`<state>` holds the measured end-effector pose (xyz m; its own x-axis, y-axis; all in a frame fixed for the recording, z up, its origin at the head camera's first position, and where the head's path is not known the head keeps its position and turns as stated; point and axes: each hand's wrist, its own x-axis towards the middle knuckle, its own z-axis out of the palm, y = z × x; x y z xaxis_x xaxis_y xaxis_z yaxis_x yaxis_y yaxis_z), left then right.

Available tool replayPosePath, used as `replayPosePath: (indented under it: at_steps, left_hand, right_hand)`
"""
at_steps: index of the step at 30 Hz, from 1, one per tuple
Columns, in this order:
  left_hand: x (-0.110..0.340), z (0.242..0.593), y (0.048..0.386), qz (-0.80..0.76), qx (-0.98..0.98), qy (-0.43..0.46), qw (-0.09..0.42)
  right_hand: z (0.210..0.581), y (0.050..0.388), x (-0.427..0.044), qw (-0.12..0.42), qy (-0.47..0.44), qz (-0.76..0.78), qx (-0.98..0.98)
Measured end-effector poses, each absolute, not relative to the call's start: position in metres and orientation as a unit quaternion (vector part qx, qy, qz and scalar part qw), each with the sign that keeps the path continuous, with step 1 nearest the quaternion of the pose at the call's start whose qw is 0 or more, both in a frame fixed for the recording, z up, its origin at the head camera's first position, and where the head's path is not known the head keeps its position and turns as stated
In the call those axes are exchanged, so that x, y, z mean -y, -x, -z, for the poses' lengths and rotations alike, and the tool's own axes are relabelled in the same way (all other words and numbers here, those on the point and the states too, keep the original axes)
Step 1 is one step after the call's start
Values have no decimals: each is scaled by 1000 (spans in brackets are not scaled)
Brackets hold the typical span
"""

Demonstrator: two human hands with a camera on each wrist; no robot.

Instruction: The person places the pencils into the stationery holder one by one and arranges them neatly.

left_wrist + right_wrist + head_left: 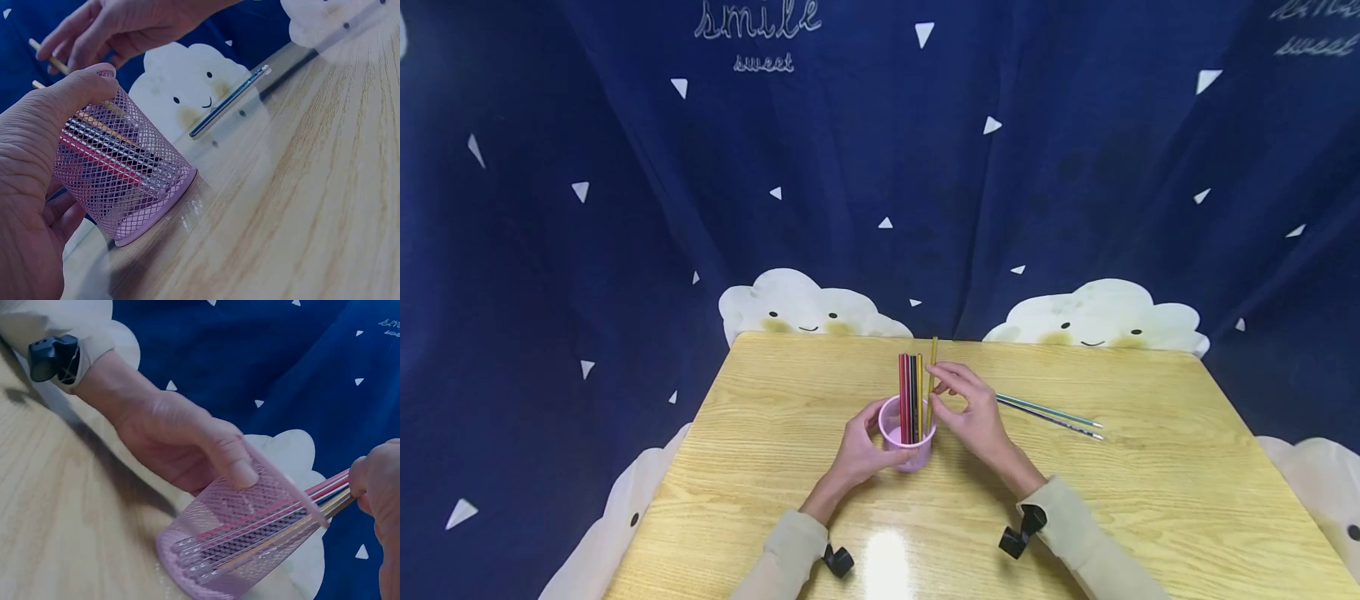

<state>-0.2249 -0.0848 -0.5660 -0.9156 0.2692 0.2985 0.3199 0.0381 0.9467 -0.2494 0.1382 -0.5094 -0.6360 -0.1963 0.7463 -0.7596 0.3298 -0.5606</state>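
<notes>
My left hand grips a pink mesh pencil cup from its left side, thumb across the near wall. The cup stands on the table. Several pencils lean in it: red ones, dark ones and a yellow one. Over the cup's right rim, my right hand pinches another yellow pencil, held nearly upright. Its lower end reaches into the cup; whether it touches the bottom I cannot tell. The mesh partly veils the pencils in the left wrist view.
To the right of the cup, a teal pencil and a dark patterned pencil lie close together on the wooden table. Behind the table's far edge hangs a dark blue curtain with white clouds and triangles.
</notes>
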Motion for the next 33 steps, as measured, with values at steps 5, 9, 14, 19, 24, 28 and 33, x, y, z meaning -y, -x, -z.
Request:
replayPosePath:
  at_steps: [5, 9, 14, 19, 24, 28, 33]
  left_hand:
    - [86, 576, 229, 663, 719, 206, 22]
    - [87, 576, 230, 663, 718, 209, 21]
    - [87, 575, 229, 662, 721, 205, 12]
    - [87, 576, 230, 663, 720, 207, 12]
    - [87, 578, 230, 667, 715, 209, 20]
    - [87, 577, 229, 663, 719, 208, 23]
    - [87, 576, 229, 648, 734, 201, 24]
  right_hand:
    - [519, 248, -142, 259, -316, -474, 780]
    - [523, 246, -144, 228, -316, -462, 796]
    - [523, 244, -146, 205, -316, -454, 808]
    - [519, 243, -147, 186, -319, -447, 815]
    - [516, 243, -148, 173, -318, -439, 822]
    - [516, 240, -151, 173, -308, -438, 827]
    - [522, 241, -162, 183, -298, -440, 827]
